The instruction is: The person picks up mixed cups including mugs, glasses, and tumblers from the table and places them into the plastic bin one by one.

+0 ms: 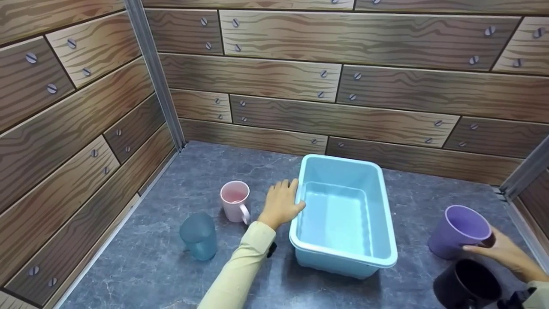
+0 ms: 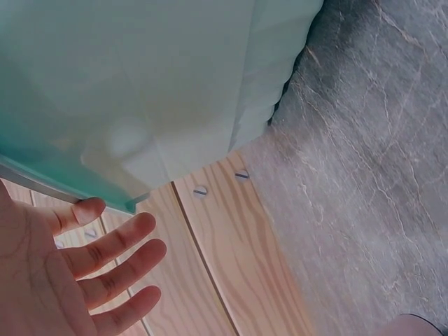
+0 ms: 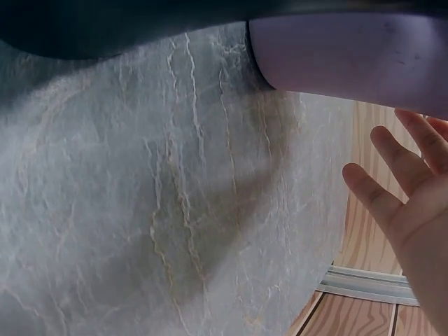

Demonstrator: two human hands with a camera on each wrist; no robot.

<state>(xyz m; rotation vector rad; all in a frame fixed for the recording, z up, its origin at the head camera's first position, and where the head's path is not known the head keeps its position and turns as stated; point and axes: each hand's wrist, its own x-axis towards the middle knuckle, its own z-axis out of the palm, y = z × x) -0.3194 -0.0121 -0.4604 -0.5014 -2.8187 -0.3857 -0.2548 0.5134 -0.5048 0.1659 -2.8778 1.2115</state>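
My left hand (image 1: 281, 204) rests at the left rim of a light blue plastic basin (image 1: 343, 254), its thumb lying over the edge. Seen from the left wrist, the fingers (image 2: 115, 269) are spread and loosely extended beside the basin wall (image 2: 175, 91). At the far right, my right hand (image 1: 510, 254) reaches around the near right side of a purple mug (image 1: 444, 240), thumb toward its front. The right wrist view has the fingers (image 3: 400, 159) spread out just below the mug's side, not curled around it. A black mug (image 1: 448, 285) stands right in front of the purple one.
Left of the basin stand a pink mug (image 1: 233, 210) with its handle toward the front right and a translucent blue mug (image 1: 201, 240). Wood-patterned walls (image 1: 274, 77) enclose the grey marbled tabletop (image 1: 141, 262) at the back and sides.
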